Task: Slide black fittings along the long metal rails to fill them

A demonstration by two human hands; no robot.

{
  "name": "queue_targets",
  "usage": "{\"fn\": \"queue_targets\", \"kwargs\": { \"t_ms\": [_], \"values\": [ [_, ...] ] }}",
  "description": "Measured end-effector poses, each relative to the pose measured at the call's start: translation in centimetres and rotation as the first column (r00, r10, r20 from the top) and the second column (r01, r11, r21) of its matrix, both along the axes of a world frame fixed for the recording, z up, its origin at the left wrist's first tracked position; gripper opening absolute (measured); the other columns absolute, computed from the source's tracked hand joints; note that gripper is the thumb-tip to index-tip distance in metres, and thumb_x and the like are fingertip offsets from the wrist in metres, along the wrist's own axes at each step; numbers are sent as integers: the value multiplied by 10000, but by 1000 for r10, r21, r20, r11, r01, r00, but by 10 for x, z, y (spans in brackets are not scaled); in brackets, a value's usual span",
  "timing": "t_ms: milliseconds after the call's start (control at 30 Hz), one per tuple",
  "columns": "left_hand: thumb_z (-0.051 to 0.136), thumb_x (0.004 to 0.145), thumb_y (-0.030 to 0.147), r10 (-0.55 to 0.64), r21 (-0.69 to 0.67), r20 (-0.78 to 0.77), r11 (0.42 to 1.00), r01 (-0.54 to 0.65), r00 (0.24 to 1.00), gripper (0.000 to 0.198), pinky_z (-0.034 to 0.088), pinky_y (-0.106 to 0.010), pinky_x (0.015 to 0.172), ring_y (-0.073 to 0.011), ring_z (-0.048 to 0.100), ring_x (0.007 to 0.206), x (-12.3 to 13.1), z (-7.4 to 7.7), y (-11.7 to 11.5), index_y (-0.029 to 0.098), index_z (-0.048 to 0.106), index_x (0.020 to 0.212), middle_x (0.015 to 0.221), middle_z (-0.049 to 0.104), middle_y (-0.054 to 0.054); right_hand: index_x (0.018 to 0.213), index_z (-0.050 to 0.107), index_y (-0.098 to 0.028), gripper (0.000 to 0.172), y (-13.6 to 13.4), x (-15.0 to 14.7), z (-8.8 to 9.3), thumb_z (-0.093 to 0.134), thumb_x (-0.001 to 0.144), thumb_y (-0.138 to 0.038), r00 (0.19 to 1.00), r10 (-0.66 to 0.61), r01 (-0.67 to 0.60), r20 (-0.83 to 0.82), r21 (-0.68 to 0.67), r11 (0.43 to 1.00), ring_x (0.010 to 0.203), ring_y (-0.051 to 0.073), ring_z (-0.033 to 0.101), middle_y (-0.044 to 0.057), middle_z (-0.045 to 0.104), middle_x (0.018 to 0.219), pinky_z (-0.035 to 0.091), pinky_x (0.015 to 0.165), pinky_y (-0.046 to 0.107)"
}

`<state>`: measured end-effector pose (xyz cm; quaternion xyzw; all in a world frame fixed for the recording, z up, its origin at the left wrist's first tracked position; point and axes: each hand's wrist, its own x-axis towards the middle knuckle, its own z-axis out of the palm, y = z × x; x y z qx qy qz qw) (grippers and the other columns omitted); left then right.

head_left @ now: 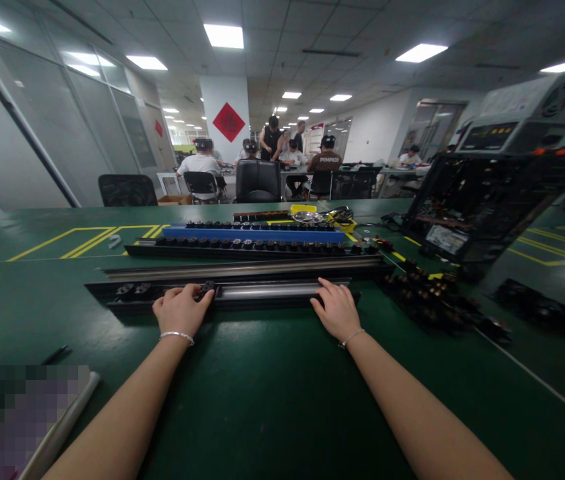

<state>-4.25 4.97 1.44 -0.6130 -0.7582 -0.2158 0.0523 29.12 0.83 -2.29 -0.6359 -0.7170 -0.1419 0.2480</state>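
Observation:
A long black rail (267, 291) with a shiny metal strip lies across the green table in front of me. My left hand (181, 309) rests on its near edge, fingers curled in a pinch on a small black part (206, 288) seated in the rail. Two more black parts (132, 289) sit in the rail further left. My right hand (336, 309) lies flat on the rail towards its right end, fingers stretched out and holding nothing. Both wrists wear thin bracelets.
Further rails (242, 269), one blue (255, 235) and lined with black parts, lie behind. A heap of black parts (432, 293) lies at the right, a black equipment frame (482, 200) beyond it. A metal tube (57, 433) lies near left. Several people sit far behind.

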Motion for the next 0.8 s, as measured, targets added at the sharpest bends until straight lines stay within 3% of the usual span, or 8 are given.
{"fn": "queue_targets", "kwargs": {
  "t_ms": [800],
  "values": [
    [471,779,534,-83,75,-29,994,85,996,375,263,-399,921,-248,502,1086,2,-10,3,262,682,928,951,687,-63,935,608,-211,284,0,0,0,390,872,-383,1000,3,-3,-12,-1,1000,1102,226,498,68,529,1286,269,1008,448]
  ]
}}
